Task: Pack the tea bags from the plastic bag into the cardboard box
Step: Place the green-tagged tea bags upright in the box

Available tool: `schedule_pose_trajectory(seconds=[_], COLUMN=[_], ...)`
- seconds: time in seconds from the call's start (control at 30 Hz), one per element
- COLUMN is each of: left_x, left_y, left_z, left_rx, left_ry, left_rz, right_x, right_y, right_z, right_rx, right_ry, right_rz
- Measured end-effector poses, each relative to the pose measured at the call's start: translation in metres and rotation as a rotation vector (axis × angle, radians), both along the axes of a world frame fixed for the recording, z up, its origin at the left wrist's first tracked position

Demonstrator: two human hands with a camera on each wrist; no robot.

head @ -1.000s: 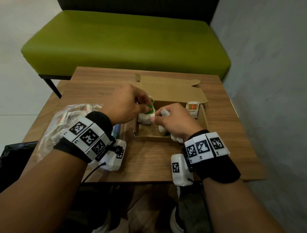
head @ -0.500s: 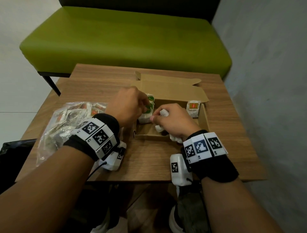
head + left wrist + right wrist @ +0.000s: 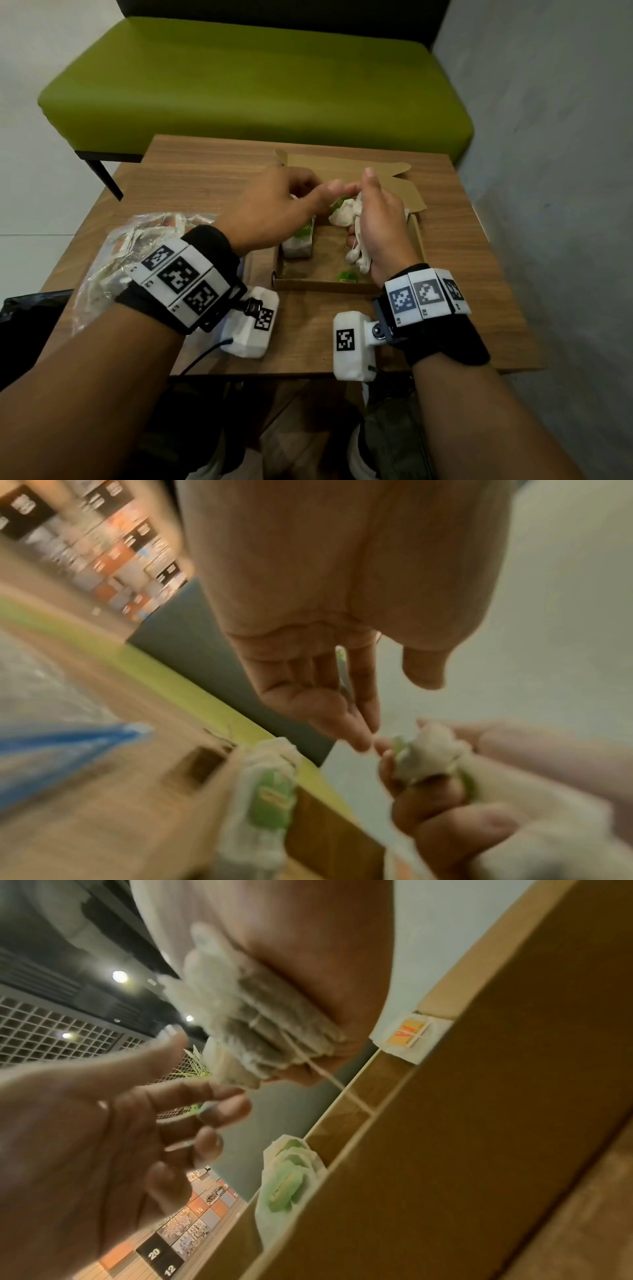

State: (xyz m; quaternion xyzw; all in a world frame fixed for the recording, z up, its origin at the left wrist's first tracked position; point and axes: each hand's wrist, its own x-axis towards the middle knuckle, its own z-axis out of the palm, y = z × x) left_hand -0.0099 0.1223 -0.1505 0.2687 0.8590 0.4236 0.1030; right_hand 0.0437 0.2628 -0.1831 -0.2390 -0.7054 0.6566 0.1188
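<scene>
My right hand (image 3: 376,219) grips a bundle of white tea bags (image 3: 344,214) above the open cardboard box (image 3: 322,284); the right wrist view shows the bundle (image 3: 260,1026) pressed into the palm, a string trailing down. My left hand (image 3: 308,202) reaches across with straight fingers, and its fingertips (image 3: 359,742) touch the bundle's green-tagged end (image 3: 428,750). A stack of green-tagged tea bags (image 3: 299,241) stands in the box's left end. An orange-tagged tea bag (image 3: 409,1034) leans at the far right wall. The plastic bag (image 3: 137,240) with more tea bags lies to the left.
The box sits on a small wooden table (image 3: 205,171), its lid (image 3: 376,171) folded back. A loose green tag (image 3: 347,277) lies on the box floor. A green bench (image 3: 257,78) stands behind the table and a grey wall (image 3: 548,171) runs along the right.
Both hands have risen out of the box. The right hand lifted its bundle of tea bags, and the left hand left the stack in the box and reached to the bundle.
</scene>
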Motion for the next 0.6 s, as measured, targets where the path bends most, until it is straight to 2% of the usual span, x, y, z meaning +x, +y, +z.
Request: schedule_pose_trajectory(seconds=[0.07, 0.1, 0.27, 0.33, 0.43, 0.6], left_x=[0.0075, 0.0091, 0.0090, 0.0099, 0.0116, 0.0079], left_y=[0.0048, 0.0065, 0.0077, 0.0074, 0.0098, 0.0109], left_z=[0.0069, 0.0066, -0.0016, -0.0021, -0.0016, -0.0013], left_rx=[0.085, 0.110, 0.097, 0.137, 0.256, 0.405], left_ry=[-0.182, -0.221, -0.183, -0.257, -0.458, -0.609], left_rz=[-0.069, -0.086, -0.069, -0.048, -0.045, 0.030], right_x=[-0.0002, -0.0004, 0.0039, 0.0056, 0.0068, 0.0072], right_y=[0.0010, 0.0018, 0.0039, 0.0040, 0.0019, -0.0002], right_z=[0.0013, 0.0009, 0.0062, 0.0075, 0.0058, 0.0058], right_rx=[-0.030, -0.051, -0.266, -0.335, -0.318, -0.266], right_ry=[0.016, 0.023, 0.050, 0.081, 0.109, 0.134], right_rz=[-0.006, -0.009, 0.025, 0.054, 0.073, 0.089])
